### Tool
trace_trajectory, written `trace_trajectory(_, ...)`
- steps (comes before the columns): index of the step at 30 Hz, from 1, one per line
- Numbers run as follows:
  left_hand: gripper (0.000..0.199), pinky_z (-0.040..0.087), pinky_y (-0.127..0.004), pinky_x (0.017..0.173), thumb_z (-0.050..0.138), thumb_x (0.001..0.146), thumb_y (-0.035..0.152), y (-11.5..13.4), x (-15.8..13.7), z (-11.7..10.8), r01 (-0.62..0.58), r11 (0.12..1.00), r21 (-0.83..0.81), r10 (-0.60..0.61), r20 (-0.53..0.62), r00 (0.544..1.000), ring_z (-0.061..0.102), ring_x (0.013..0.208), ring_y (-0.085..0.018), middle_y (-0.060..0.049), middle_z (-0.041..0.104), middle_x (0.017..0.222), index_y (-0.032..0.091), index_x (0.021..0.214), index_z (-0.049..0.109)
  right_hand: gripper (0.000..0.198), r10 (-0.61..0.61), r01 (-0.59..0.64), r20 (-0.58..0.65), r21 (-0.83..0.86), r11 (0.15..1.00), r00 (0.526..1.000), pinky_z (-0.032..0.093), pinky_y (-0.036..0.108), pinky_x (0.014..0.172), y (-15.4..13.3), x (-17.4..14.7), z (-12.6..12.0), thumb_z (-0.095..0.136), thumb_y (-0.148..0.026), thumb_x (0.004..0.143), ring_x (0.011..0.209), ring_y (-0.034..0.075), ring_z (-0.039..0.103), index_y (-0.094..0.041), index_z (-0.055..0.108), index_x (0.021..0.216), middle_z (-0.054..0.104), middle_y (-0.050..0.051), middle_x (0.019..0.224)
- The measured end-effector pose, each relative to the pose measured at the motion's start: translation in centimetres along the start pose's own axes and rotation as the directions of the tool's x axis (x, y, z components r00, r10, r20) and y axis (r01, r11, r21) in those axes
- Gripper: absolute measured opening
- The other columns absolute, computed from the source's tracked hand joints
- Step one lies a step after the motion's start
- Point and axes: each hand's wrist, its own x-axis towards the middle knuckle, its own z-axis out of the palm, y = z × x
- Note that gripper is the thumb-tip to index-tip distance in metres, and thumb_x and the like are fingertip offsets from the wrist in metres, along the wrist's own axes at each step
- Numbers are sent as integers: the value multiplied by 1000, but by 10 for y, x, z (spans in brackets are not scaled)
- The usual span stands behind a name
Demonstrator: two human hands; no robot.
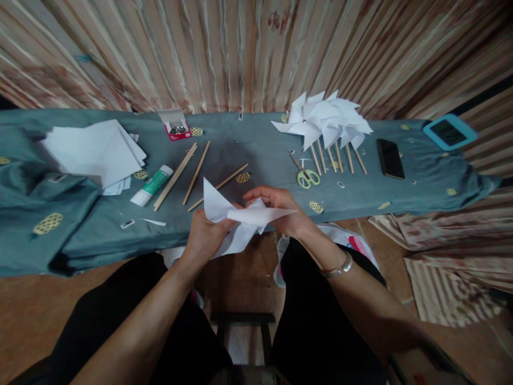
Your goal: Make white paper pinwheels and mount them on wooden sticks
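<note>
A white paper pinwheel, its blades folded, is held between my two hands just above the table's front edge. My left hand grips its left side, with the fingers partly behind the paper. On the other side my right hand has its fingers bent around the back of the paper; part of them is hidden. A loose wooden stick lies right behind the pinwheel. More wooden sticks rest to the left, beside a green-and-white glue stick.
Finished white pinwheels on sticks lie at the back right, near green-handled scissors. Further right are a dark phone and a blue-framed device. Paper sheets and an open red box of small metal pieces sit left.
</note>
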Motion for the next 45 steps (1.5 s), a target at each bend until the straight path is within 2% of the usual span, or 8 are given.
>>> trace_trajectory(5,19,52,-26,63,80,48,18,0,1,1,-2,1000,0,2,0,1000,65,65,-20,-4,72,66,15,65,73,26,-41,41,-2,-29,999,999,45,23,61,1,-1,0,76,-14,61,66,11,60,-19,68,84,68,-2,74)
trace_trajectory(14,19,53,-27,65,80,50,18,1,1,1,-2,1000,2,2,20,1000,66,65,-19,-6,74,71,15,67,74,24,-96,93,-30,-86,992,995,44,24,61,4,-3,0,75,-21,62,67,12,59,-21,68,85,68,-1,76)
trace_trajectory(20,16,53,-26,65,80,50,20,0,2,1,-13,1000,17,12,25,1000,66,66,-20,-5,72,65,15,63,72,23,-135,129,-44,-112,985,990,45,26,64,8,-3,0,75,-23,64,70,13,60,-20,68,87,69,-1,77)
trace_trajectory(31,19,53,-29,67,73,55,30,-1,4,0,-31,990,137,26,39,999,68,70,-23,-7,74,71,14,67,72,26,-216,200,-66,-199,960,974,47,27,65,14,-4,0,75,-26,66,71,14,64,-21,68,91,72,-1,78)
trace_trajectory(45,17,54,-29,64,73,51,30,0,4,2,-20,988,153,20,-1,1000,67,68,-23,-5,71,63,16,60,69,27,-277,245,-48,-337,909,960,50,30,71,17,-6,0,73,-24,70,76,17,68,-20,68,96,74,2,83)
